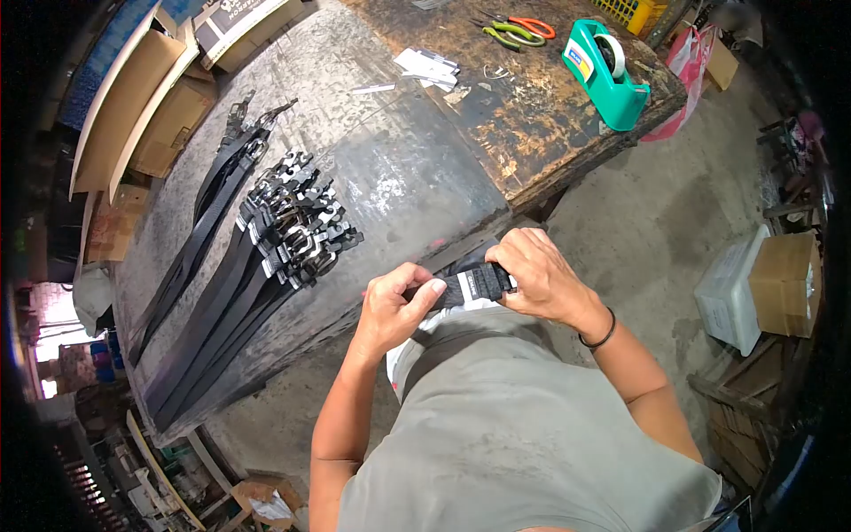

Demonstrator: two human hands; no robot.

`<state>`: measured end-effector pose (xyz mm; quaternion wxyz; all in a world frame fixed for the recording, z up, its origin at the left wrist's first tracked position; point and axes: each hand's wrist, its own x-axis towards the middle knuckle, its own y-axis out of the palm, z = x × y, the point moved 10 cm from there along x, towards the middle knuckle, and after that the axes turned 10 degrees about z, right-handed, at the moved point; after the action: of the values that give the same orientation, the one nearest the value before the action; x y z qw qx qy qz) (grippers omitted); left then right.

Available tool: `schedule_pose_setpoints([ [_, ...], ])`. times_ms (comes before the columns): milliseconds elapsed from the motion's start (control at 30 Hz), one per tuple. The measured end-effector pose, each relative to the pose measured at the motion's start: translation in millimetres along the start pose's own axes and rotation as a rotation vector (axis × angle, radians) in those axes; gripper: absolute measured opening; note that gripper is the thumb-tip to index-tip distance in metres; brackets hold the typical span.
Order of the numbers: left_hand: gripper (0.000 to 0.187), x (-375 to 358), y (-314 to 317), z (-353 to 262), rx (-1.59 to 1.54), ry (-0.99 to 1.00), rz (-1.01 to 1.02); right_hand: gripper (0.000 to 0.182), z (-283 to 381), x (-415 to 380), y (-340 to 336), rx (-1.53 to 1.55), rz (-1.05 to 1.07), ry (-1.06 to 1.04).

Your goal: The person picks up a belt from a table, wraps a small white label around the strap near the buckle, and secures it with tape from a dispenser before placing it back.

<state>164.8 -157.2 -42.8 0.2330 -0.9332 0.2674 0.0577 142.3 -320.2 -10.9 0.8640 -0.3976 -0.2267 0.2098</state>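
In front of my waist, at the table's near edge, I hold a black webbing strap (449,293) with a small white label on it. The fingers of my left hand (395,309) are closed on its left part, the thumb lying along the top. My right hand (537,277) grips the right end, where a bit of something shiny shows by the fingers. On the table to the left lies a pile of similar black straps (222,306), their metal and black plastic fittings (297,222) bunched together. A smaller bundle of straps (213,199) lies beyond it.
The worktable (390,177) has a worn wooden section at the far right. There stand a green tape dispenser (612,84), orange-handled pliers (532,27), green-handled cutters (514,37) and white paper labels (428,67). Cardboard boxes (173,124) line the left. A white bin (731,293) stands right on the floor.
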Motion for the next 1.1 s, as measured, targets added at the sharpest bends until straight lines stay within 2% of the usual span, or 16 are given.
schedule_pose_setpoints([
  [67,0.018,0.3,1.1,-1.5,-0.019,0.04,0.005,0.039,0.2,0.6,0.5,-0.026,0.02,0.009],
  [133,0.024,-2.0,3.6,-15.7,0.078,0.231,0.004,0.039,1.9,1.0,-1.4,-0.038,0.018,0.011],
  [233,0.036,-4.2,6.5,-26.1,0.135,0.337,-0.036,0.042,4.4,3.1,-1.7,-0.078,0.038,-0.005],
  [300,0.032,-6.0,11.1,-29.8,0.167,0.344,-0.025,0.043,5.0,9.2,-2.6,-0.108,0.058,-0.023],
  [367,0.025,-3.1,34.0,4.5,-0.049,-0.004,0.19,0.046,21.3,16.6,-23.9,-0.341,-0.133,-0.166],
  [433,0.02,-2.1,49.5,16.3,-0.167,-0.093,0.281,0.055,25.0,31.2,-31.4,-0.38,-0.131,-0.183],
  [500,0.019,3.8,44.2,4.8,-0.648,0.114,0.16,0.059,20.7,50.6,-46.9,-0.165,-0.26,-0.107],
  [533,0.02,6.7,40.7,6.0,-0.706,0.141,0.131,0.06,8.5,57.8,-47.0,0.063,-0.325,-0.047],
  [567,0.02,8.4,37.7,7.2,-0.693,0.152,0.114,0.044,-8.1,66.7,-38.4,0.173,-0.337,0.091],
  [633,0.021,8.1,25.1,13.8,-0.873,0.158,0.017,0.033,-47.3,86.0,32.0,1.193,-0.102,0.373],
  [667,0.024,7.5,21.4,18.0,-0.913,0.136,0.0,0.033,-47.0,85.2,48.8,1.404,-0.082,0.427],
  [767,0.034,6.0,6.9,23.4,-0.946,0.158,-0.064,0.033,-38.7,101.0,66.5,1.548,-0.073,0.444],
  [833,0.039,4.0,3.0,30.2,-0.958,0.145,-0.065,0.03,-40.7,112.7,73.3,1.532,-0.05,0.403],
  [900,0.045,3.3,5.6,31.9,-1.021,0.143,-0.016,0.023,-41.6,121.0,72.4,1.353,-0.006,0.381],
  [1033,0.046,3.8,-0.2,38.4,-1.127,0.134,-0.008,0.018,-49.4,131.5,67.7,1.274,-0.013,0.417],
  [1100,0.039,4.1,-3.1,49.1,-0.969,0.096,0.046,0.013,-48.4,143.7,48.6,1.26,-0.078,0.313],
])
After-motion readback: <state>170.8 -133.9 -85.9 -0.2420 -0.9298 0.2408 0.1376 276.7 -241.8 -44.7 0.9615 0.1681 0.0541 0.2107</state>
